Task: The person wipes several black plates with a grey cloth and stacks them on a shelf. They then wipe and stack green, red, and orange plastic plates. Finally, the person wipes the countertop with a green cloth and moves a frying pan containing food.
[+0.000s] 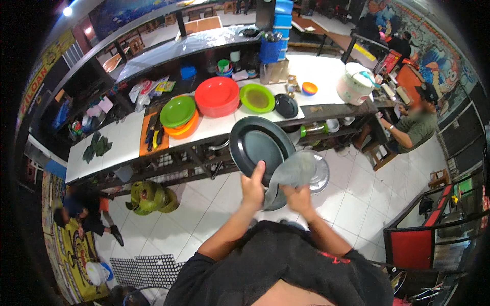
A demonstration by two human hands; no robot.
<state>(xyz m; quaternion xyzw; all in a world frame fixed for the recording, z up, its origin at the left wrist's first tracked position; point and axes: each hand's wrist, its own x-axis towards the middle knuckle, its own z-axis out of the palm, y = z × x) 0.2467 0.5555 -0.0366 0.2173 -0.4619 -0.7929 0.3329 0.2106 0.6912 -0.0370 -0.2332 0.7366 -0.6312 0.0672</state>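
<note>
My left hand [253,189] grips a dark oval plate [259,145] by its near edge, thumb on top and the plate tilted up in front of my chest. Part of another dark rim shows beneath; I cannot tell if it is a second plate. A grey cloth [292,173] is bunched in my right hand [298,200] against the plate's right side, slightly blurred. On the counter beyond stand a stack of red plates [217,99], a green plate [177,112] on orange plates [185,130], a lime-green plate [256,98] and a small black plate [286,105].
Along the white counter [120,137] lie knives [153,133] on an orange board, a dark cloth [97,147], orange bowls [309,88] and a white bucket [356,84]. Green gas cylinders [150,197] stand on the tiled floor. One person [408,125] sits right, another [81,209] left.
</note>
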